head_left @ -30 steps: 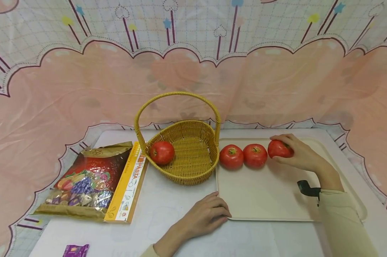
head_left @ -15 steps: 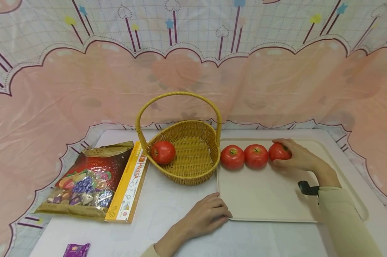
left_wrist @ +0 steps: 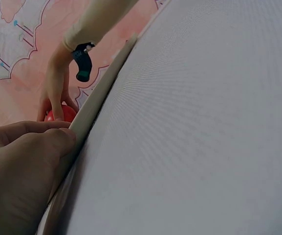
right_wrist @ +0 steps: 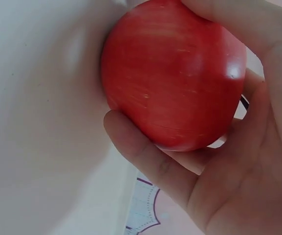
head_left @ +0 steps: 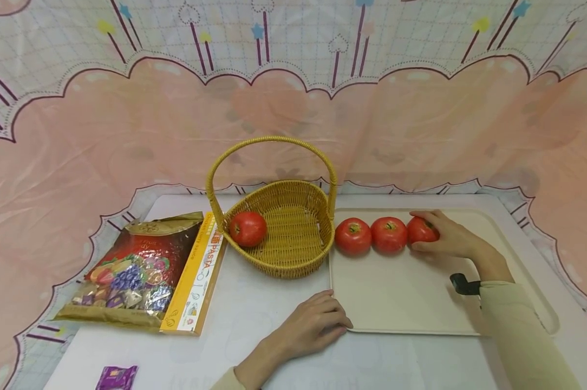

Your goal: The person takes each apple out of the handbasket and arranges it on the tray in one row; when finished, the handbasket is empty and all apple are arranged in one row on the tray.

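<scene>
My right hand grips a red apple that sits on the beige tray, near its far edge. The right wrist view has the fingers and thumb curved round its sides. Left of it in the head view, two more red apples stand in a row on the tray. My left hand holds the tray's near left corner; in the left wrist view, thumb and forefinger lie at the rim. Another apple lies inside the yellow wicker basket, at its left side.
Left of the basket lie a yellow and white pasta box and a red and gold candy bag. A small purple packet is at the table's near left. A pink patterned cloth hangs behind; the basket's tall handle arches upward.
My right hand has shifted slightly left with its apple, bringing it closer to the other two on the tray. My left hand keeps its place at the tray's corner.
</scene>
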`<state>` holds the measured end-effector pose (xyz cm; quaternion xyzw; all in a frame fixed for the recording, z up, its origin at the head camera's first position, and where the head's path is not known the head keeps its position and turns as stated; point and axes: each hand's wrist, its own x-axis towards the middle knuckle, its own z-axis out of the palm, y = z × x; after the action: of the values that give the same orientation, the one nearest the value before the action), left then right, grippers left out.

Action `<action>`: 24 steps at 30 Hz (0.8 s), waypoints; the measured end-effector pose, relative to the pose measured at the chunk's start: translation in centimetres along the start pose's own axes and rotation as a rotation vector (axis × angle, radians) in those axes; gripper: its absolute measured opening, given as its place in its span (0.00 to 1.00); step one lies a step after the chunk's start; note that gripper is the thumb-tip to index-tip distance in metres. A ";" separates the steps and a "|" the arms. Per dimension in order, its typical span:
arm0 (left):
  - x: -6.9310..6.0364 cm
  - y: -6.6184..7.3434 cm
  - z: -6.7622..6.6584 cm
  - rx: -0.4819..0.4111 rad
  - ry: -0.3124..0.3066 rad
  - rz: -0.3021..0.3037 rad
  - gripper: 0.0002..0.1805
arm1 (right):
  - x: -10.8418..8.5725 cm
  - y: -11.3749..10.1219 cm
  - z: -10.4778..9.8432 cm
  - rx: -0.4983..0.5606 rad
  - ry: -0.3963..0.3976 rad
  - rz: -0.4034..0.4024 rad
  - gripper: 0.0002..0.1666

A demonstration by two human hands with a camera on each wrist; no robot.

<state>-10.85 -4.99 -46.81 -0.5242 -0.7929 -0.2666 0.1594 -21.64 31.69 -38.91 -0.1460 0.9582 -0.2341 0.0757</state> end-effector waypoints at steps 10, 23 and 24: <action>0.1 -0.1 0.0 -0.010 -0.007 0.001 0.05 | -0.1 0.0 0.3 0.046 -0.019 0.033 0.53; 0.0 0.0 0.0 -0.014 -0.021 -0.032 0.05 | 0.3 -0.7 0.6 0.040 0.135 -0.103 0.35; 0.0 0.0 0.0 -0.020 -0.027 -0.042 0.05 | 0.4 -0.9 0.7 0.044 0.149 -0.117 0.33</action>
<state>-10.82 -5.00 -46.85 -0.5126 -0.8031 -0.2707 0.1377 -21.66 30.56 -39.11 -0.1820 0.9456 -0.2696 -0.0064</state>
